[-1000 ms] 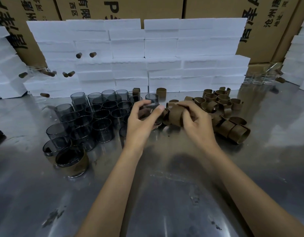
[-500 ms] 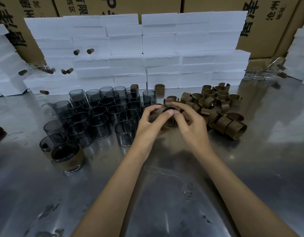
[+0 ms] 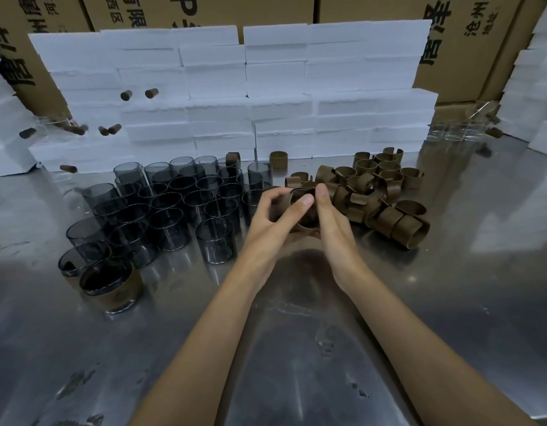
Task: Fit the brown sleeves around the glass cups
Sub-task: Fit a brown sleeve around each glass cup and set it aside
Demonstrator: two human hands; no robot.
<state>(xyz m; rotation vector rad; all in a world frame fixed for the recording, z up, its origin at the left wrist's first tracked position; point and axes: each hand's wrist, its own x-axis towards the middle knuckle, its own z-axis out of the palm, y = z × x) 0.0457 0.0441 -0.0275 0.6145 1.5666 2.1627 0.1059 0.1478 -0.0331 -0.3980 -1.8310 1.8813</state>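
Between both hands, above the steel table [image 3: 450, 287], I hold a glass cup with a brown sleeve [image 3: 306, 207] around it. My left hand [image 3: 272, 222] curls round its left side, thumb over the rim. On its right side my right hand [image 3: 333, 222] presses with fingers nearly straight. Several bare smoky glass cups [image 3: 170, 204] stand clustered to the left. One sleeved cup [image 3: 112, 284] stands at the near left. A heap of loose brown sleeves [image 3: 379, 195] lies to the right.
White foam blocks [image 3: 235, 96] are stacked along the back, with cardboard boxes [image 3: 468, 41] behind them. More foam [image 3: 533, 93] stands at the far right and left. Clear glasses [image 3: 453, 130] sit at the back right. Small brown cylinders [image 3: 137, 94] stick out of the foam.
Both hands drew slightly toward me and lifted the cup and sleeve off the pile; my right hand's fingers straightened against the sleeve. The camera view shifted a little.
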